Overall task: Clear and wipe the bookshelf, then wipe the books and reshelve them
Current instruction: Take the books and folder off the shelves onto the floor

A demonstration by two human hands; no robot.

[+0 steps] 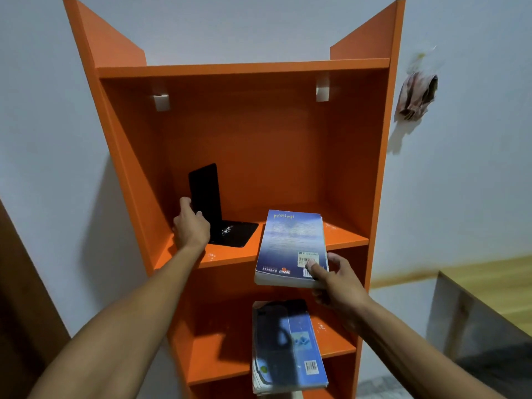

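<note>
1. bookshelf: tall, orange, smooth flat boards, standing against a pale wall; two small white brackets sit under its top board. its bottom is cut off by the frame edge.
2. lower stack of books: blue glossy covers, lying flat on the lower shelf and jutting past its front edge; my arm's shadow darkens the titles, so i can't read them.
3. blue paperback: back cover up, barcode sticker near my thumb, lying half on the middle shelf, half over its front edge. my right hand grips its near right corner, thumb on top, fingers curled beneath.
4. black bookend: thin l-shaped sheet, upright plate and flat foot with dusty specks, at the left of the middle shelf. my left hand holds the upright's edge, fingers partly hidden behind it.
5. crumpled cloth: hanging on the wall right of the shelf, too blurred to make out.
</note>
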